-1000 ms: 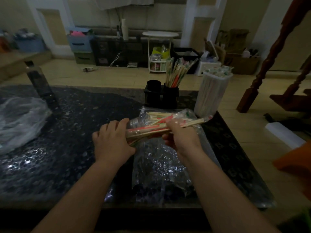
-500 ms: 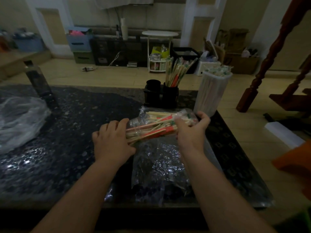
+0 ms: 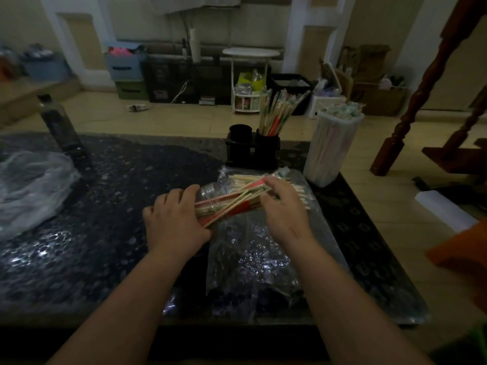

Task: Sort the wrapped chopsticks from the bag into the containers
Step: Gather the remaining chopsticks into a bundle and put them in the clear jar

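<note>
A clear plastic bag point(image 3: 253, 262) lies on the dark table point(image 3: 105, 206) in front of me. A bundle of wrapped chopsticks point(image 3: 232, 204), red and pale, lies across its far end. My left hand point(image 3: 174, 219) grips the bundle's left end. My right hand point(image 3: 284, 206) is curled over its right part, fingers on the sticks. Behind stands a black double holder point(image 3: 251, 151); its right cup holds several wrapped chopsticks point(image 3: 276, 111), and its left cup looks empty. A tall clear container point(image 3: 332, 148) full of white-wrapped sticks stands to the right.
Another crumpled clear bag point(image 3: 31, 185) lies at the table's left. A dark bottle point(image 3: 60, 127) stands at the back left. A wooden chair leg point(image 3: 411, 106) rises beyond the table's right edge. Boxes and shelves line the far wall.
My right hand has come back from the bundle's far right end to lie over the sticks nearer the middle. The left hand stays on the left end.
</note>
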